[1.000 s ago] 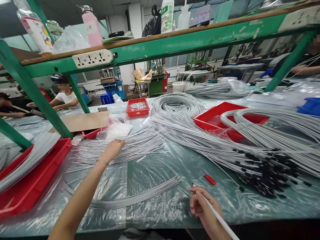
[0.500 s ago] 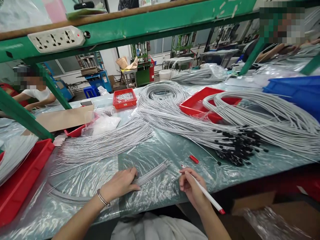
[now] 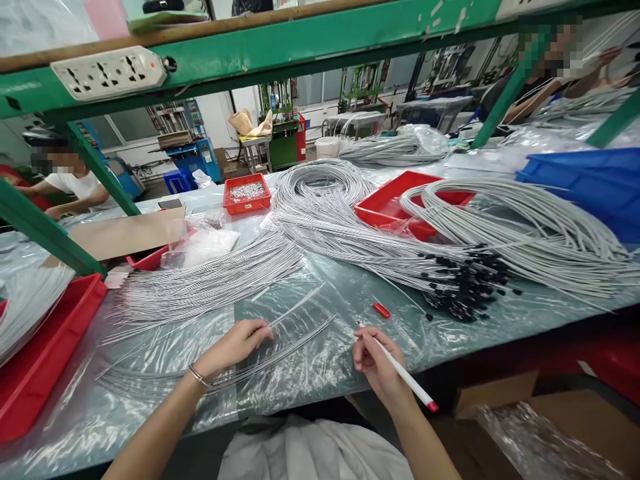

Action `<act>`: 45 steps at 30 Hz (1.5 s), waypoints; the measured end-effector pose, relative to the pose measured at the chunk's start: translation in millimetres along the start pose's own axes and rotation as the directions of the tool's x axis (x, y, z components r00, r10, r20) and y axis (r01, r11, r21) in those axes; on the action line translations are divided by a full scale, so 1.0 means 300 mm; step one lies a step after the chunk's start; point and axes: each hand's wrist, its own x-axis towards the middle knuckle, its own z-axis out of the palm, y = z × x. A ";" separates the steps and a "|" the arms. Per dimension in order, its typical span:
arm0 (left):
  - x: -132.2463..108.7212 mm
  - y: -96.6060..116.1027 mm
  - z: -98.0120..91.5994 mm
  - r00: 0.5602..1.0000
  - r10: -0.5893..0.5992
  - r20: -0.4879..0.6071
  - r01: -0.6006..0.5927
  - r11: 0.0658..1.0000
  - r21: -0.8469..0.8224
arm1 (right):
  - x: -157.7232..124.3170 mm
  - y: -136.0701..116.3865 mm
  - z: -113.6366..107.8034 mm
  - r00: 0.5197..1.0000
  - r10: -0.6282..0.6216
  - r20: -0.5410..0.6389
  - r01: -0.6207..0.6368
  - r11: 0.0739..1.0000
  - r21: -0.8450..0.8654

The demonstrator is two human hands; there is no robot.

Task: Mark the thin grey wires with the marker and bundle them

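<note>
My left hand [image 3: 241, 343] is closed on a few thin grey cables [image 3: 299, 304], whose ends stick out past the fingers to the upper right. Several more loose cables [image 3: 295, 347] lie curved on the plastic sheet below it, running under my wrist. My right hand [image 3: 383, 360] grips a white marker pen [image 3: 407, 377] with a red end, its uncapped tip pointing up and left. A red pen cap [image 3: 381, 310] lies on the sheet just beyond the right hand. A wide bundle of grey cables [image 3: 210, 283] is spread out beyond the left hand.
Coiled cables with black ends [image 3: 465, 283] lie to the right, beside another coil [image 3: 560, 240]. Red trays [image 3: 247, 208] and a blue bin [image 3: 585, 187] stand farther back. A green shelf frame [image 3: 300, 50] with a power strip [image 3: 107, 72] crosses above. Two people sit beyond.
My left hand has moved up and away from the gathered cables, now holding only a few; the others lie apart below. My right hand keeps the marker, nearly still. The view shifted slightly.
</note>
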 end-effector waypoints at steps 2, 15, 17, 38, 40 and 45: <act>-0.017 0.021 -0.012 0.998 0.058 0.006 -0.058 0.998 -0.013 | 0.000 -0.003 0.008 0.999 0.021 0.030 -0.019 0.998 -0.060; -0.101 0.243 0.084 0.960 0.196 0.199 -0.200 0.980 -0.001 | -0.049 -0.076 0.195 0.951 -0.007 0.308 0.069 0.979 -0.192; -0.091 0.256 0.110 0.965 0.245 0.098 -0.244 0.969 -0.022 | -0.050 -0.085 0.193 0.933 -0.064 0.353 0.148 0.965 -0.217; -0.071 0.269 0.104 0.960 0.278 0.026 -0.275 0.958 -0.075 | -0.074 -0.132 0.124 0.706 -0.464 0.536 0.706 0.529 -0.471; -0.074 0.274 0.104 0.957 0.283 0.055 -0.277 0.955 -0.106 | -0.069 -0.143 0.119 0.772 -0.344 0.534 0.612 0.626 -0.483; -0.070 0.272 0.117 0.959 0.206 0.193 -0.153 0.954 -0.258 | -0.074 -0.159 0.128 0.802 -0.053 0.595 0.356 0.842 -0.405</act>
